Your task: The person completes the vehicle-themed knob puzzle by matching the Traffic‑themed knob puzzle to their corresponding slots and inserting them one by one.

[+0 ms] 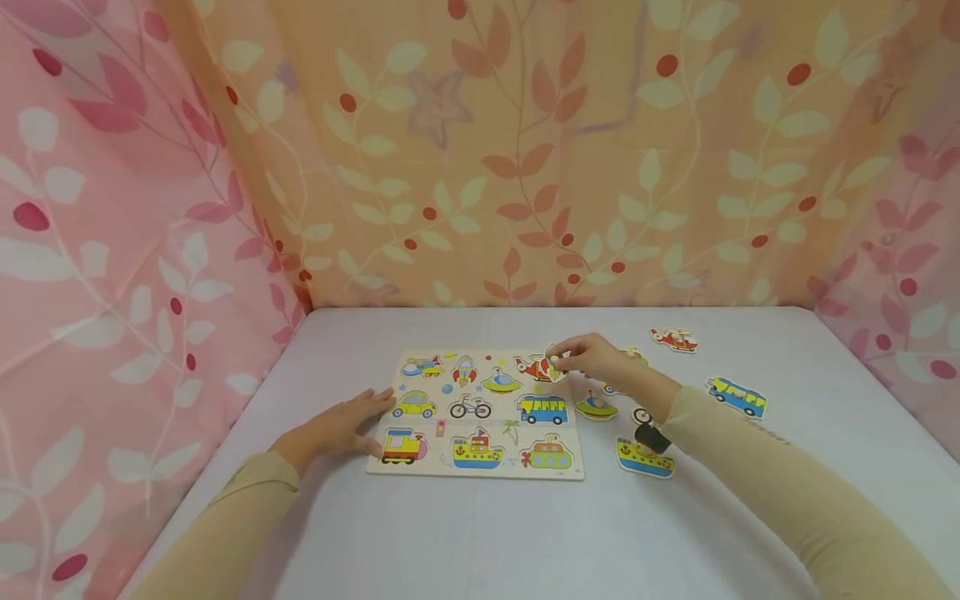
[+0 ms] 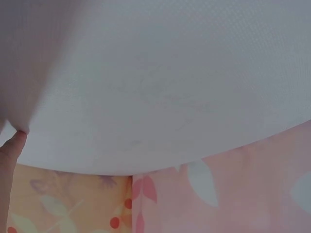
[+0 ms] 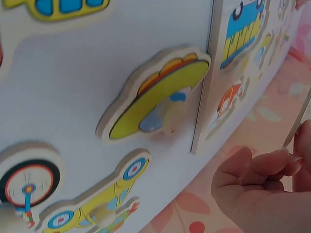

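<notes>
At the board's near left, the left hand rests against the edge, its fingers loosely straight and holding nothing; it seems to steady the board on the counter. At the far right corner, the right hand has its fingers curled closed in a pinch on 1 piece, above or against the helicopter picture; whether they touch, I cannot tell. The step in hand looks like placing that piece. The next move probably calls for matching it to its outline, turning it true and pressing it flat; its design is too covered to name.

Counted from near to far, the board carries 10 vehicle pictures: 3 in the near row, 3 in the middle, 4 in the far row.

Right of the board lie 7 loose pieces: 1 ship, 1 partly hidden bicycle, 1 flying saucer, 1 bus, 1 car, 1 partly covered green piece and, farthest, 1 red helicopter. With the held piece, that makes 8 off the board or unplaced.

Beyond hangs leaf-patterned cloth.
</notes>
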Action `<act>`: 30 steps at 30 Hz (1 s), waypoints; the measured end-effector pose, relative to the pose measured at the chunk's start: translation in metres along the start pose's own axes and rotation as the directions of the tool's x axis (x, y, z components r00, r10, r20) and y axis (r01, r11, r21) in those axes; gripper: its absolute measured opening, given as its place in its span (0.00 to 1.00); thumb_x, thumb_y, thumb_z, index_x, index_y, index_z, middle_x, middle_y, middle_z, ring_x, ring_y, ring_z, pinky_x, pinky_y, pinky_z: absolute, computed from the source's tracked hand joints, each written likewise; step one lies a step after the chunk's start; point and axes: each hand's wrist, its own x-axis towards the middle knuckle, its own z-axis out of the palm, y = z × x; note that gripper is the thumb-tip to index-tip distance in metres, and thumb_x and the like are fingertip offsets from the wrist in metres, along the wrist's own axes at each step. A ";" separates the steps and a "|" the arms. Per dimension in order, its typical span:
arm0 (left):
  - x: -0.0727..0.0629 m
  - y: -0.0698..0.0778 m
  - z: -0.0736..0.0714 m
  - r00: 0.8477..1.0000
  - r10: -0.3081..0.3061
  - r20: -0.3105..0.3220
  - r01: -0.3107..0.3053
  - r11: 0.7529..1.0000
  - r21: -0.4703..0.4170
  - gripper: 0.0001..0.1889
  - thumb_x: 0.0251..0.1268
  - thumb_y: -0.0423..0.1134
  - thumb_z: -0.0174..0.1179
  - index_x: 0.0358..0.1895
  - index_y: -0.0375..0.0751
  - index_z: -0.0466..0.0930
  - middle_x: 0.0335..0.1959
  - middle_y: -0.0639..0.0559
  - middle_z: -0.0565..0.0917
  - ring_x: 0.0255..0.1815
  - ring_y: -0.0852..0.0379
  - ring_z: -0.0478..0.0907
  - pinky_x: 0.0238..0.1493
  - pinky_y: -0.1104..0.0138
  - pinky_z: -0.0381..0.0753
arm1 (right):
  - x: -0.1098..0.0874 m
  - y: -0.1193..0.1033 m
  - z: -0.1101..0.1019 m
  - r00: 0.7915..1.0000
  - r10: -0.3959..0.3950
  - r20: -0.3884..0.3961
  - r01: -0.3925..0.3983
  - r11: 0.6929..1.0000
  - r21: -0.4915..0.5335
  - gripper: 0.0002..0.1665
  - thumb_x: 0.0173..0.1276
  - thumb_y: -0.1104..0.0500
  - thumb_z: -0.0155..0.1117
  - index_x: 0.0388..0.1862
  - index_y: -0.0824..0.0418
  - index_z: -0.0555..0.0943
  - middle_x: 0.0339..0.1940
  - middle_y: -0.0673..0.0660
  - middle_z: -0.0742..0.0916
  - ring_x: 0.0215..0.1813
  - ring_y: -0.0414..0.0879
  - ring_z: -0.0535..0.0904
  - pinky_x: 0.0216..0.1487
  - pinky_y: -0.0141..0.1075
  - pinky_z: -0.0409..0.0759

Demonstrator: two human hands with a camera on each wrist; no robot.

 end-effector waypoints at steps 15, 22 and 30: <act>-0.002 0.000 -0.001 1.000 -0.004 0.006 0.004 1.000 -0.026 0.49 0.50 0.55 0.71 0.75 0.44 0.58 0.77 0.46 0.55 0.77 0.39 0.41 0.70 0.39 0.48 | 0.008 -0.010 0.031 1.000 -0.017 0.026 0.016 0.998 0.066 0.16 0.68 0.60 0.65 0.54 0.61 0.84 0.34 0.54 0.84 0.39 0.50 0.75 0.36 0.36 0.70; -0.003 0.001 -0.002 1.000 0.026 0.001 -0.026 1.000 -0.016 0.49 0.51 0.54 0.71 0.75 0.41 0.58 0.77 0.43 0.55 0.76 0.35 0.43 0.69 0.38 0.49 | 0.010 -0.017 0.044 0.999 -0.024 0.040 0.019 0.993 0.116 0.16 0.68 0.63 0.65 0.54 0.62 0.84 0.40 0.56 0.83 0.37 0.47 0.74 0.32 0.34 0.67; -0.002 0.001 -0.002 0.999 0.047 -0.005 -0.047 0.999 0.011 0.48 0.52 0.55 0.70 0.75 0.40 0.58 0.77 0.43 0.55 0.76 0.34 0.45 0.69 0.39 0.50 | 0.016 -0.023 0.055 0.999 0.019 0.033 -0.025 0.984 0.179 0.14 0.68 0.63 0.65 0.52 0.62 0.85 0.36 0.56 0.77 0.33 0.47 0.68 0.29 0.34 0.62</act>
